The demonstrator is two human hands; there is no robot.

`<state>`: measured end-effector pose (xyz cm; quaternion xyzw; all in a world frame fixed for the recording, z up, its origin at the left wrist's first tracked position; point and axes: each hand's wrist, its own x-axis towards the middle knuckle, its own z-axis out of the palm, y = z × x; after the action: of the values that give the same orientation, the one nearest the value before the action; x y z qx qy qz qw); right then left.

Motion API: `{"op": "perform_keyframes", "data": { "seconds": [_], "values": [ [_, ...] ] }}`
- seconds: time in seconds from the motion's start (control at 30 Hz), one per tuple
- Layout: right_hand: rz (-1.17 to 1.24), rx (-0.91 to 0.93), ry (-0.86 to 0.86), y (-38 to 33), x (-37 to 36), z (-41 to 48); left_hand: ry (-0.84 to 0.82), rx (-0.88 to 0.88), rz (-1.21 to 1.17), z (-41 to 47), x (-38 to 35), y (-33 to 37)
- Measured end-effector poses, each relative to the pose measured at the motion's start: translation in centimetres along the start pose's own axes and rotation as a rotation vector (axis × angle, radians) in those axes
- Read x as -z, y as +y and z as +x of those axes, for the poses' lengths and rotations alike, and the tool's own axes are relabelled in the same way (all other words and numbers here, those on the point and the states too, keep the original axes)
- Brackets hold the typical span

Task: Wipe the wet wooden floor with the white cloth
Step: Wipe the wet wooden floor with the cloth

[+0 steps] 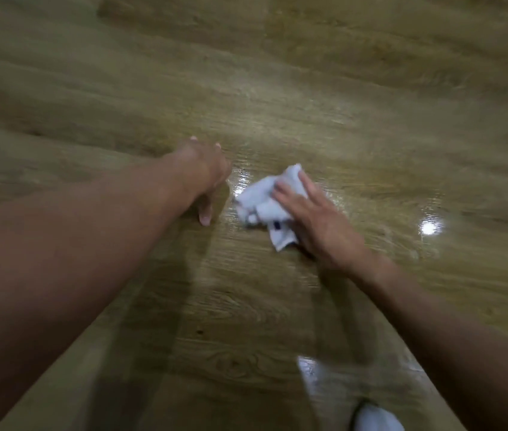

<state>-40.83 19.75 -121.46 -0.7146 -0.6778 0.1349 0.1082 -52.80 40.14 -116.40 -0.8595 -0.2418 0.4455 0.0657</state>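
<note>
The wet, glossy wooden floor (277,113) fills the view, a glare spot (429,228) right of the right hand (319,227), whose straight fingers (306,185) press the crumpled white cloth (260,205) just beside the left hand's (204,169) splayed, empty fingers.

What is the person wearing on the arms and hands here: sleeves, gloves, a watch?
Nothing visible. The left arm and right arm are bare to the frame edge, no sleeves. The left hand and right hand have no gloves; no watch or ring shows, though the picture is blurred.
</note>
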Motion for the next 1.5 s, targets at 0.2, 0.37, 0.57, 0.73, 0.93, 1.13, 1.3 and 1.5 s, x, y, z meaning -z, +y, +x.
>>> {"op": "perform_keyframes", "data": {
  "seconds": [0.2, 0.37, 0.57, 0.73, 0.93, 1.13, 1.3, 1.5],
  "values": [
    [-0.095, -0.457, 0.195, 2.5, 1.7, 4.1, 0.022, -0.014, 0.044, -1.2, 0.9, 1.2],
    [0.107, -0.210, 0.199, -2.8, -1.8, -2.7, 0.080, -0.021, 0.092, -0.9, 0.8, 1.0],
    [0.088, -0.393, 0.178, 5.3, 1.2, -2.2, 0.004, 0.045, -0.164, -1.3, 0.9, 0.5],
    [0.074, -0.607, 0.280, 5.0, 1.8, 0.8, 0.027, 0.138, -0.423, -1.8, 0.0, 1.5],
    [-0.051, -0.114, 0.099, -2.6, -1.9, -7.7, 0.260, -0.171, -0.269, -2.2, -0.8, 2.9],
    [-0.056, -0.482, 0.135, 7.9, 3.5, -7.0, 0.197, -0.158, -0.349, -1.8, 1.1, 5.0],
    [-0.172, -0.761, 0.121, 6.9, 2.4, -4.2, 0.156, -0.178, -0.238, -2.4, 2.4, 8.4],
    [-0.190, -0.282, 0.085, 1.1, -0.2, -9.1, 0.060, -0.103, -0.115, -2.3, 4.9, 10.5]
  ]
}}
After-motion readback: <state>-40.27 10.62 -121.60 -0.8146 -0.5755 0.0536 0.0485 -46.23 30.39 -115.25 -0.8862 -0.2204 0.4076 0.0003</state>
